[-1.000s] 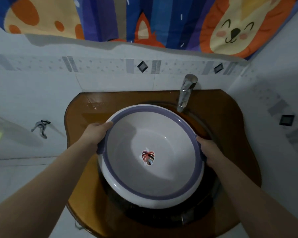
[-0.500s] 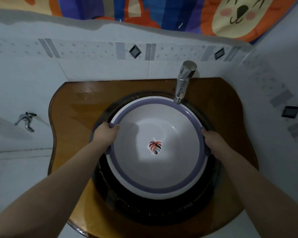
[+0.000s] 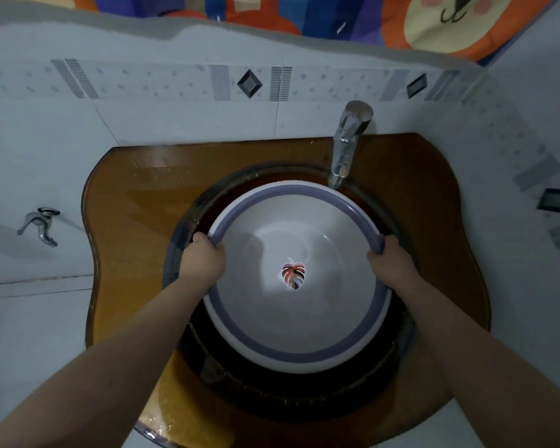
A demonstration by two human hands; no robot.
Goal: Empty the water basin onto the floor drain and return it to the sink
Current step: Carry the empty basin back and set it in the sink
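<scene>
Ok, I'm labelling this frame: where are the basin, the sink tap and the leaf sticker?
basin (image 3: 304, 321), head view, white inner wall, near side.
sink tap (image 3: 345, 150), head view, middle of chrome spout.
leaf sticker (image 3: 292, 275), head view, centre of leaf.

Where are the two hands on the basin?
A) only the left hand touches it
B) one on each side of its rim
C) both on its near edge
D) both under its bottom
B: the left hand grips the rim of the basin on one side and the right hand grips the opposite side, fingers curled over the purple band.
</scene>
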